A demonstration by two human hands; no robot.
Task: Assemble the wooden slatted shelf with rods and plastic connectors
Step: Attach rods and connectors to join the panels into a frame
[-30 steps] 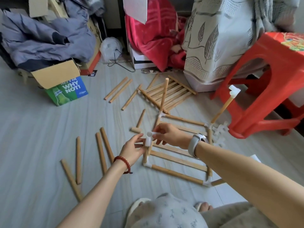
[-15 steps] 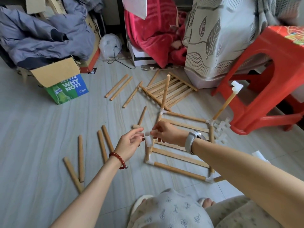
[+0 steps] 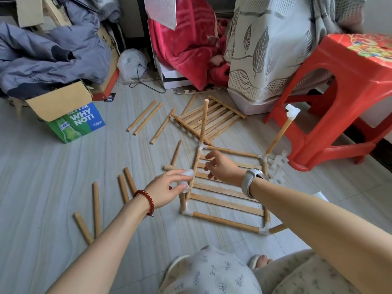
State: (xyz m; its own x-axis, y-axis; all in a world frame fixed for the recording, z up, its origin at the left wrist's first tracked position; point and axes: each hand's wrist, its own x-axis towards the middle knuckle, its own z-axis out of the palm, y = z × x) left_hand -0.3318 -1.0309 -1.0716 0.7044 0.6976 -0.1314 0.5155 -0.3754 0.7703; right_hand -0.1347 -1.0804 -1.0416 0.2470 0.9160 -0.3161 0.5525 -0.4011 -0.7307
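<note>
The right hand (image 3: 222, 166) has let go and opened, leaving the left hand (image 3: 167, 188) pinching the white connector (image 3: 186, 177) atop the centre-frame upright rod (image 3: 182, 201); it likely needs pressing down.

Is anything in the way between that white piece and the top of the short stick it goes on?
Nothing visible. The left hand holds the connector right above the short upright rod; the open right hand is off to the side.
</note>
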